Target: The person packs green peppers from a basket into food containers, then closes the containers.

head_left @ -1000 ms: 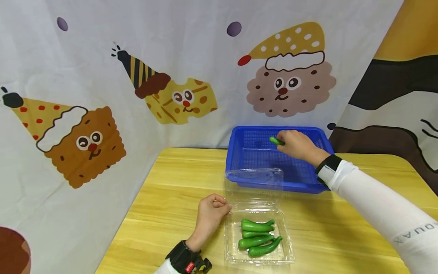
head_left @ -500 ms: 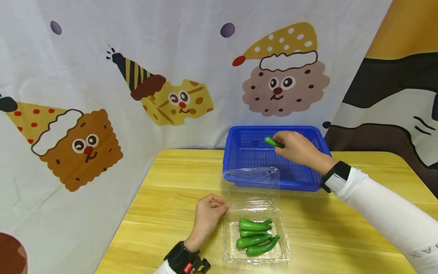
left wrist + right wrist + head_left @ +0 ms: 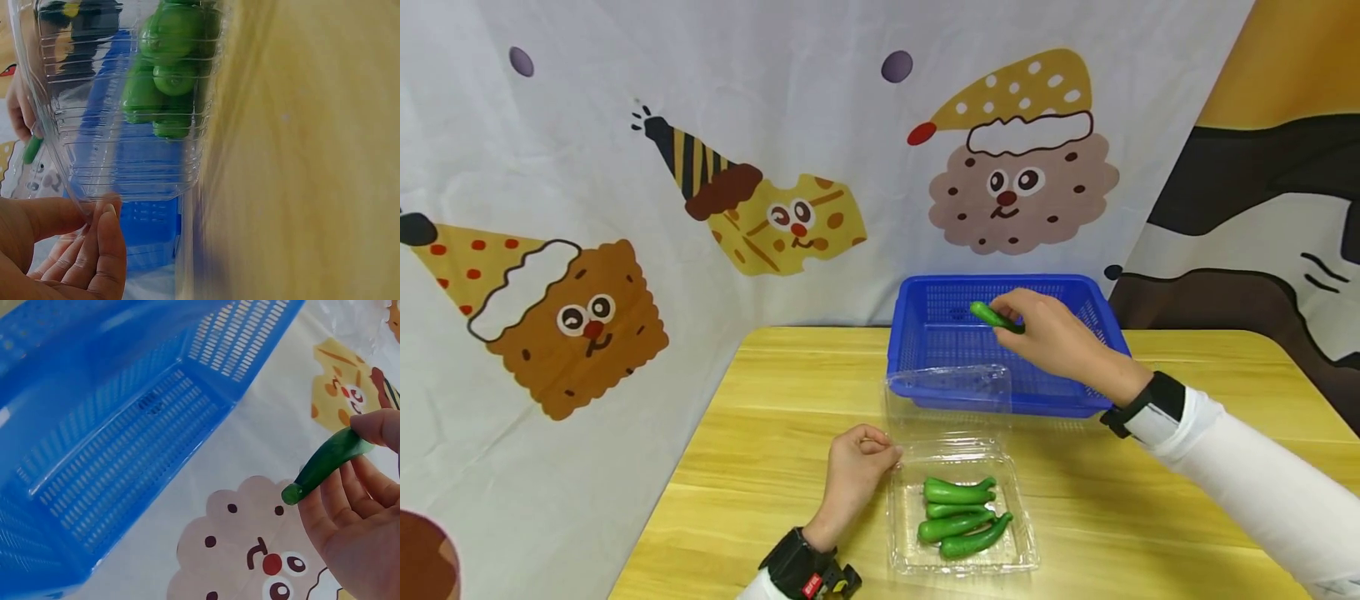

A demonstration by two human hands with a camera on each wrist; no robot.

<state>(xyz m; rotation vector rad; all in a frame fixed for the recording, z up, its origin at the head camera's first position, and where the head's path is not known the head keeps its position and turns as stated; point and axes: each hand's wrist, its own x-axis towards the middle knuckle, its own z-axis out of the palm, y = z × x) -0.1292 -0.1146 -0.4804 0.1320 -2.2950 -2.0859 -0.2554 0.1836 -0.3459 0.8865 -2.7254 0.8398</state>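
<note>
My right hand (image 3: 1060,337) holds a green pepper (image 3: 987,314) between thumb and fingers, raised over the blue basket. In the right wrist view, that pepper (image 3: 325,464) runs from thumb to fingertips, its round end sticking out. A clear plastic clamshell box (image 3: 1028,533) lies on the table with its lid (image 3: 951,408) standing up in front of the basket. Several green peppers (image 3: 953,527) lie side by side in its base. At the box's left edge, near the hinge, my left hand (image 3: 857,467) pinches the rim; the left wrist view shows thumb and fingertips meeting there.
Behind the box, the blue perforated basket (image 3: 1000,281) stands near the table's far edge; no peppers show inside it. The wooden table (image 3: 775,400) runs up to a cartoon-printed cloth (image 3: 820,100). Dark bands sit on both wrists.
The right wrist has drawn back and to the right, and more of the pepper shows past the fingers. The left hand stays at the box edge. The head view has shifted slightly.
</note>
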